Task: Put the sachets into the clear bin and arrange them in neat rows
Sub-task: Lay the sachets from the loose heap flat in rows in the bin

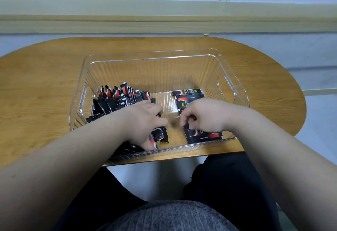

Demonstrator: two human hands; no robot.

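A person seated at a wooden table (45, 84) works w/ both bare hands inside a clear bin (151, 58), which sits mid-table, its near wall just at the table's near edge. All sachets (116, 99) in view, black w/ red markings, are in the bin. A loose heap fills the bin's left side, many standing on end or leaning vs. each other, some toppled toward the near-left corner. Along the bin's right side a flat row (189, 93) runs from approx. mid-floor toward the near wall, each sachet lying lengthwise, edge to edge; the nearest one (202, 136) lies just beside the near wall. A bare strip of bin floor separates heap and row.

The left hand (144, 121) is at the heap's near end, fingers curled round a small bundle (160, 135) of sachets. The right hand (206, 115) rests over the middle of the flat row, knuckles up, fingers bent down to a sachet's left edge; whether it pinches that edge can't be told. The hands are near each other, not touching. A pale window sill (164, 10) runs beyond the table's far edge.
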